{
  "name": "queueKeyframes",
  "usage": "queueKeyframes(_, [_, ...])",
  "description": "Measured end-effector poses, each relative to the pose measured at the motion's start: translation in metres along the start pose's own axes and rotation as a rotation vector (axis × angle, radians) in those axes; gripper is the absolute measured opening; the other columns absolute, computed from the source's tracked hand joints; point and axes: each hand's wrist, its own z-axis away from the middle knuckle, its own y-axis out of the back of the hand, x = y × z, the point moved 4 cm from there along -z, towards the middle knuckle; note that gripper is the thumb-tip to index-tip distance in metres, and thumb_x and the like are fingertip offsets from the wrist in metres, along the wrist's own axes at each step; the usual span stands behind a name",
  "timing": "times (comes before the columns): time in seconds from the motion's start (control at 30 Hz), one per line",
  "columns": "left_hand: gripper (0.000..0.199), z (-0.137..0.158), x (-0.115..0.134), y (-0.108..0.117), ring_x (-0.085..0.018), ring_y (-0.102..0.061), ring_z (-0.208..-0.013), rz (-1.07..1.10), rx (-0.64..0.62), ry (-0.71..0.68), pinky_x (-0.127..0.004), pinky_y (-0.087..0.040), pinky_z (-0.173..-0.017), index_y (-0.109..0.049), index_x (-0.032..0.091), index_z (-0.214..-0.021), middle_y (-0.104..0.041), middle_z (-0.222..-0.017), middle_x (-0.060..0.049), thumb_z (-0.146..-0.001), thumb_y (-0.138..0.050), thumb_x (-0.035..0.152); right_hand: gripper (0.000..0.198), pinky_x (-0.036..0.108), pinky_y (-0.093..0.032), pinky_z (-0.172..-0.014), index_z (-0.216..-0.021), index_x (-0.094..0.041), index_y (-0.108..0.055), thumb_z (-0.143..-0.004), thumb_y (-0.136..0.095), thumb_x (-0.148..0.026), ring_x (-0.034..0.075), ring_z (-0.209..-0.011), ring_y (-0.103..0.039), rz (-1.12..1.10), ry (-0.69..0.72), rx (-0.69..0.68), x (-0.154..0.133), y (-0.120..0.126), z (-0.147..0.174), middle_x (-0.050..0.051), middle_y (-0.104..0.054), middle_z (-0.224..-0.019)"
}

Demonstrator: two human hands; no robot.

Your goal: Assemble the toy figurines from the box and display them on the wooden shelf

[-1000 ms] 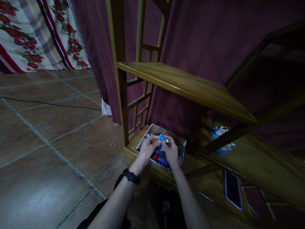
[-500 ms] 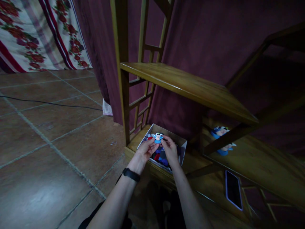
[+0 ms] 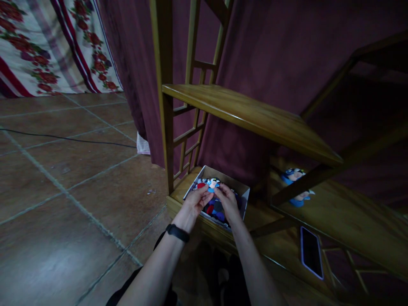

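Note:
Between my fingertips is a small blue and white figurine (image 3: 213,184), held over an open cardboard box (image 3: 244,203). My left hand (image 3: 195,200) pinches it from the left, and my right hand (image 3: 227,199) grips its right side. Under my hands the box holds several small coloured items (image 3: 217,207), red, blue, purple and dark; their kind I cannot make out. The box sits on the low wooden shelf (image 3: 178,196) at the left end. A black band is on my left wrist.
Above the box juts a wooden shelf board (image 3: 248,110), with a lattice side panel (image 3: 191,136) at left. Blue and white figurines (image 3: 296,187) stand on the shelf to the right, partly behind a bar. A phone (image 3: 311,251) lies lower right. A cable (image 3: 63,138) crosses the tiled floor.
The figurine has shifted slightly to the right and turned a little between my fingers. Both hands still hold it over the box.

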Motion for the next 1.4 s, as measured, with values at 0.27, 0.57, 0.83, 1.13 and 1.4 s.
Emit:
queueKeyframes(0.27, [0.003,-0.003,-0.003,0.002,-0.012,-0.065,-0.054,-0.052,-0.001,-0.001,-0.021,-0.056,-0.057,-0.063,0.006,-0.076,-0.066,-0.063,-0.008,-0.078,-0.06,0.006,0.03,0.034,-0.048,-0.085,-0.092,-0.021,-0.068,-0.072,-0.063,-0.043,0.021,-0.09,-0.062,0.073,0.013,0.039,0.001,0.006,-0.002,0.002,-0.069,-0.095])
queueKeyframes(0.57, [0.005,-0.002,-0.002,0.002,-0.011,-0.064,-0.053,-0.012,0.054,0.013,-0.02,-0.056,-0.057,-0.062,0.007,-0.075,-0.065,-0.062,-0.007,-0.079,-0.059,0.007,0.022,0.029,-0.05,-0.076,-0.086,-0.021,-0.068,-0.073,-0.064,-0.038,0.017,-0.082,-0.062,0.007,-0.002,0.05,0.008,0.001,-0.006,0.001,-0.069,-0.088])
queueKeyframes(0.83, [0.004,-0.001,0.002,0.002,-0.012,-0.065,-0.058,0.012,-0.009,0.0,-0.021,-0.056,-0.06,-0.063,0.01,-0.079,-0.068,-0.069,-0.007,-0.078,-0.06,0.007,0.03,0.034,-0.051,-0.079,-0.094,-0.022,-0.068,-0.07,-0.067,-0.039,0.02,-0.09,-0.064,-0.128,-0.038,0.022,0.011,0.001,-0.003,0.004,-0.07,-0.096])
queueKeyframes(1.13, [0.005,-0.002,0.0,-0.002,-0.013,-0.066,-0.06,-0.02,-0.018,0.014,-0.021,-0.056,-0.059,-0.063,0.008,-0.08,-0.068,-0.07,-0.009,-0.079,-0.058,0.007,0.034,0.038,-0.051,-0.083,-0.097,-0.021,-0.067,-0.068,-0.069,-0.039,0.021,-0.093,-0.063,-0.128,-0.048,0.037,0.01,0.01,-0.003,0.005,-0.068,-0.101])
queueKeyframes(1.4, [0.016,-0.002,0.0,-0.007,-0.012,-0.067,-0.067,-0.104,-0.155,-0.057,-0.02,-0.056,-0.066,-0.063,0.009,-0.087,-0.068,-0.078,-0.008,-0.073,-0.063,0.001,0.035,0.039,-0.051,-0.085,-0.097,-0.021,-0.066,-0.068,-0.069,-0.039,0.021,-0.093,-0.063,-0.159,-0.06,0.059,0.01,0.015,-0.005,0.005,-0.068,-0.103])
